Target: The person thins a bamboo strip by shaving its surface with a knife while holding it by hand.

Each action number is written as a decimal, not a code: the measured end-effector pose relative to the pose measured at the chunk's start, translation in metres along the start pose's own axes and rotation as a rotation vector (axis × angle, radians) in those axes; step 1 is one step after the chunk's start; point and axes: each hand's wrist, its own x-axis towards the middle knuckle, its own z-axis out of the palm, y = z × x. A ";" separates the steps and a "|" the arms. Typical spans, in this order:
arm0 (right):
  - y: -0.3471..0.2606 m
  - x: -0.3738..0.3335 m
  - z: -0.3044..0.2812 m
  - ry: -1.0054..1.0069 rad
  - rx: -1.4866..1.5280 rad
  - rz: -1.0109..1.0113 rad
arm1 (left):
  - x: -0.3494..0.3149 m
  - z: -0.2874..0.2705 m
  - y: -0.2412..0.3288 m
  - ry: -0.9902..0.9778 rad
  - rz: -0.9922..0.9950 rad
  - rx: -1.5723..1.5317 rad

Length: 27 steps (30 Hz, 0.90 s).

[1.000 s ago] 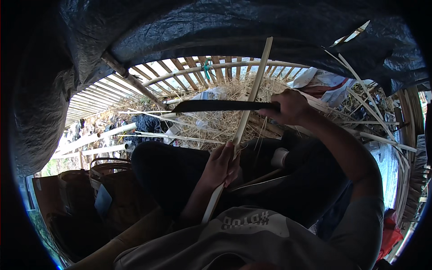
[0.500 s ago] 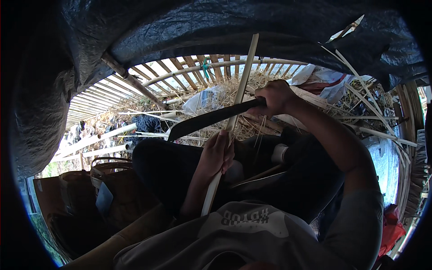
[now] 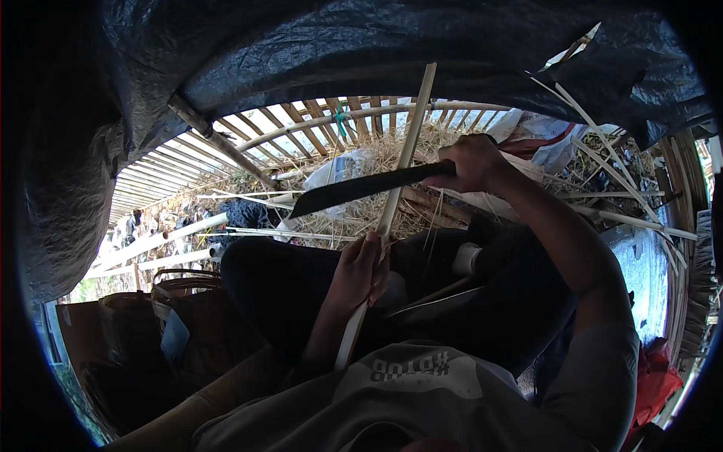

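My left hand (image 3: 360,273) is closed around a long, pale bamboo strip (image 3: 410,143) in front of my body. The strip tilts upward, its far end leaning slightly right and its near end by my shirt. My right hand (image 3: 474,164) grips the handle end of a machete (image 3: 361,188), most of the handle hidden in the fist. The dark, wide blade points left and crosses the strip above my left hand. Whether the edge bites into the bamboo, I cannot tell.
Shavings (image 3: 365,162) litter the ground ahead. Bamboo poles (image 3: 162,239) lie at left, above brown baskets (image 3: 196,316). A slatted bamboo fence (image 3: 301,124) stands behind, under a dark tarp (image 3: 361,45). Loose strips (image 3: 602,139) and a red bag (image 3: 657,380) are at right.
The machete and my right hand have shifted slightly right. My left hand and the strip sit a little lower, both grips unchanged.
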 end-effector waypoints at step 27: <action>0.044 0.031 -0.006 -0.067 0.449 0.647 | 0.008 0.020 -0.021 -0.228 -0.193 -0.313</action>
